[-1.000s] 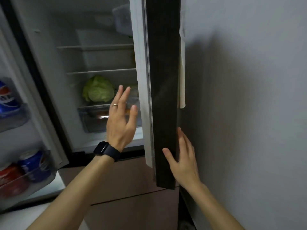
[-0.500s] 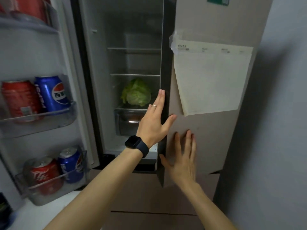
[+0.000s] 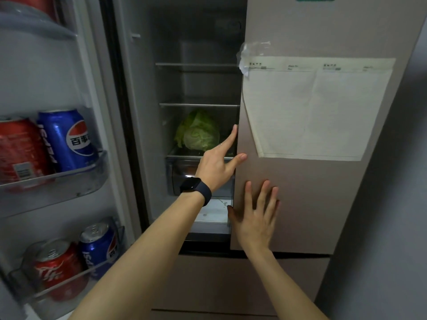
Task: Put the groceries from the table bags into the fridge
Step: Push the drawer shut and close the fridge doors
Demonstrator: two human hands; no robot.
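L hand [image 3: 216,162] straight-fingered at fridge door [image 3: 300,192] edge; R hand [image 3: 256,219] flat on door front.

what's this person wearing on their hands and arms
A dark smartwatch with a dark band on the left wrist, and a thin ring on the left hand. The right hand wears nothing visible. No sleeves in view.

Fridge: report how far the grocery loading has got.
Done: a green cabbage sits above the clear plastic drawer, and red and blue drink cans stand in the left door's racks. In hand: the left hand and right hand, both empty, touch the beige right door. Left: cannot tell; no bags show.
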